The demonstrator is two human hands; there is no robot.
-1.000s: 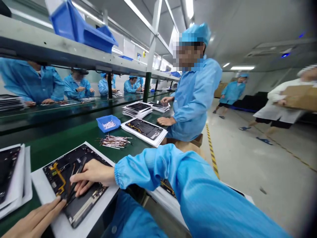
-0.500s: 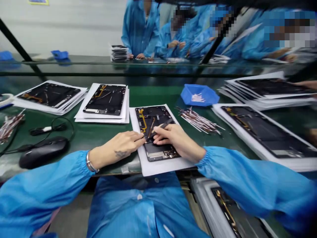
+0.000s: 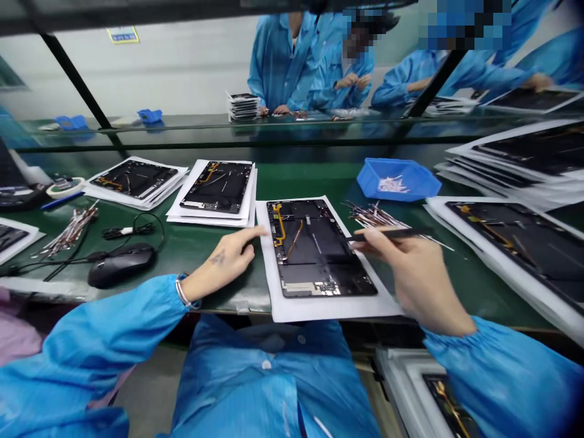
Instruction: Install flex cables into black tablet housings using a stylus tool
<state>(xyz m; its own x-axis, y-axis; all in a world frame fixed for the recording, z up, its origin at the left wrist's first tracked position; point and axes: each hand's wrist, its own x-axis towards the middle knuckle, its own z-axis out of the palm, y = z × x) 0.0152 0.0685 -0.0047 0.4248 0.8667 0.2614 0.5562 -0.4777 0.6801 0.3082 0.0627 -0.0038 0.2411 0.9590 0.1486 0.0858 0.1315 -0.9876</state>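
In front of me an opened tablet-like device (image 3: 326, 267) with a black inside and orange flex cables lies on a white sheet (image 3: 292, 310). My right hand (image 3: 410, 267) pinches black tweezers (image 3: 401, 233), whose tips are at the device's right edge. My left hand (image 3: 230, 258) is just left of the sheet, index finger stretched to its edge and thumb apart, holding nothing. Behind my right hand lies a bundle of thin brown and white strips (image 3: 376, 216).
A blue tray (image 3: 413, 182) with small white pieces stands behind the strips. Similar devices on paper lie left (image 3: 219, 185) and right (image 3: 515, 237). A mouse (image 3: 122, 264) and another strip bundle (image 3: 73, 231) are at left. Co-workers in blue stand across the bench.
My right hand has moved right with the tweezers, from over the device's middle to its right edge. My left hand has drawn back left, off the device. The camera view has shifted.
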